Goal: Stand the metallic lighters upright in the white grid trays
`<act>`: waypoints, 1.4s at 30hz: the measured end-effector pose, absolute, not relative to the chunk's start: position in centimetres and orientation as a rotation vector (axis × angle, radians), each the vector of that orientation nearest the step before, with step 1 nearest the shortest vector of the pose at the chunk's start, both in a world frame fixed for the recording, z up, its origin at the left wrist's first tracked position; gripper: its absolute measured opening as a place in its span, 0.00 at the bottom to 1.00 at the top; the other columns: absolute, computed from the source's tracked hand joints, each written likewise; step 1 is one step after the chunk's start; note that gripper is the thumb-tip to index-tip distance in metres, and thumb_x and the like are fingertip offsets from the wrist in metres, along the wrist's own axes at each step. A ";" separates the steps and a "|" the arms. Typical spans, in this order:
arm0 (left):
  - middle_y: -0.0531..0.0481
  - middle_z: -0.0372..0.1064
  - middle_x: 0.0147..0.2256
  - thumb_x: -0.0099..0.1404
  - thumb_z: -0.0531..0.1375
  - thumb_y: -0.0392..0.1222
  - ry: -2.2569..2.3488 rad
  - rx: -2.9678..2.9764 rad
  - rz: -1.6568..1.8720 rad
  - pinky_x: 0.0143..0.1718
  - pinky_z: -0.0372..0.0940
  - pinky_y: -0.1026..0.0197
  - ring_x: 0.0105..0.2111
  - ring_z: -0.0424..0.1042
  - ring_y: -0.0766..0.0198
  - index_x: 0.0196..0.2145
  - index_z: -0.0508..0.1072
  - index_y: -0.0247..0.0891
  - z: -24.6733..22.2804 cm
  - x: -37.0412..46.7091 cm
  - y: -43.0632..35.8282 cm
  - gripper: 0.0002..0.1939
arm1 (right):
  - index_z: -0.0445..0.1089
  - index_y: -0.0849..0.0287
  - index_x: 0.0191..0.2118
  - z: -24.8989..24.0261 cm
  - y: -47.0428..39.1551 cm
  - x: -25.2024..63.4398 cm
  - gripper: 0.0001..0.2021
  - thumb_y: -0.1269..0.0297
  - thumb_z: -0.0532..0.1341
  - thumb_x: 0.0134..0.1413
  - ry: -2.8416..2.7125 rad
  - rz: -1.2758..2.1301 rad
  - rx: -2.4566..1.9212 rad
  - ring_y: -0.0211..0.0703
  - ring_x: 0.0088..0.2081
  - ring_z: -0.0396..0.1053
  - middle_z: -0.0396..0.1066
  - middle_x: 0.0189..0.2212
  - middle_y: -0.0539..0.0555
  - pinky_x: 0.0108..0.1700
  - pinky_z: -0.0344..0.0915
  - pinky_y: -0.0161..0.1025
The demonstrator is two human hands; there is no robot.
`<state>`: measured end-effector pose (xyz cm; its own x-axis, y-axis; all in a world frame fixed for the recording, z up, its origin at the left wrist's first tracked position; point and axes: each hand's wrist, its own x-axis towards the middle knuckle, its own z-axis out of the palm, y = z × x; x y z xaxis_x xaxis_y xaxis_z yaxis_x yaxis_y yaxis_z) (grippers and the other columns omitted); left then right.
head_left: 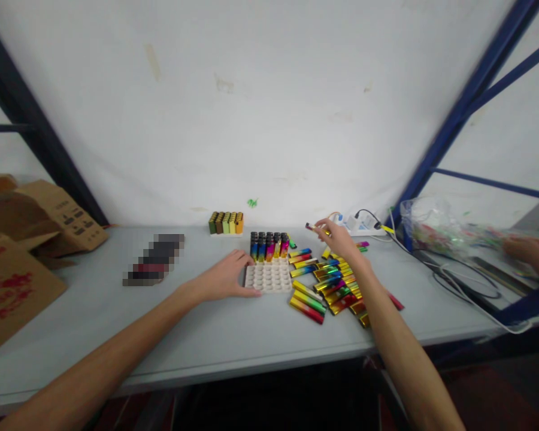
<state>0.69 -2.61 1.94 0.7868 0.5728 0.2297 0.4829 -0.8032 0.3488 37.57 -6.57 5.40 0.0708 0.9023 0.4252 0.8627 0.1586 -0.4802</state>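
A white tray with round holes (268,278) lies on the table, its back rows filled with upright, shiny multicoloured lighters (269,246) with black tops. My left hand (227,276) rests at the tray's left side, thumb and fingers apart around its edge. Over the back of the loose pile, my right hand (336,236) pinches a small lighter (313,228) that points left. Many loose lighters (336,284) lie flat to the right of the tray, beneath and beside my right forearm.
Another group of upright lighters (226,222) stands by the wall. Cardboard boxes (18,269) are at the left, near a pixelated dark object (155,261). A power strip (359,224), cables and a blue frame (453,120) are at right, beyond which another person's hand (530,254) shows.
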 end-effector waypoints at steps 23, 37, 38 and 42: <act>0.43 0.72 0.48 0.54 0.72 0.67 0.835 2.693 0.491 0.56 0.66 0.51 0.52 0.71 0.46 0.47 0.73 0.40 2.1 0.8 -3.2 0.34 | 0.66 0.54 0.39 6.0 -11.9 29.3 0.22 0.38 0.65 0.61 -1.674 0.871 -1.185 0.46 0.33 0.75 0.76 0.29 0.51 0.38 0.71 0.41; 0.43 0.71 0.47 0.56 0.69 0.71 0.770 2.750 0.507 0.56 0.64 0.50 0.51 0.70 0.45 0.47 0.73 0.40 1.7 0.9 -2.7 0.35 | 0.69 0.55 0.47 4.9 -8.0 30.1 0.23 0.38 0.59 0.66 -1.798 0.719 -1.167 0.35 0.22 0.56 0.61 0.22 0.43 0.24 0.54 0.34; 0.43 0.71 0.47 0.56 0.69 0.72 0.765 2.753 0.509 0.56 0.64 0.50 0.51 0.70 0.46 0.47 0.73 0.40 1.6 0.8 -2.7 0.35 | 0.69 0.55 0.46 4.7 -7.0 30.5 0.24 0.37 0.59 0.65 -1.801 0.665 -1.192 0.35 0.22 0.56 0.61 0.22 0.43 0.25 0.54 0.34; 0.43 0.72 0.47 0.57 0.68 0.72 0.751 2.762 0.513 0.56 0.64 0.50 0.51 0.70 0.46 0.48 0.73 0.40 1.6 0.8 -2.7 0.35 | 0.71 0.56 0.45 3.4 -3.1 31.9 0.27 0.34 0.58 0.62 -1.676 0.428 -1.251 0.37 0.24 0.56 0.59 0.22 0.44 0.26 0.54 0.35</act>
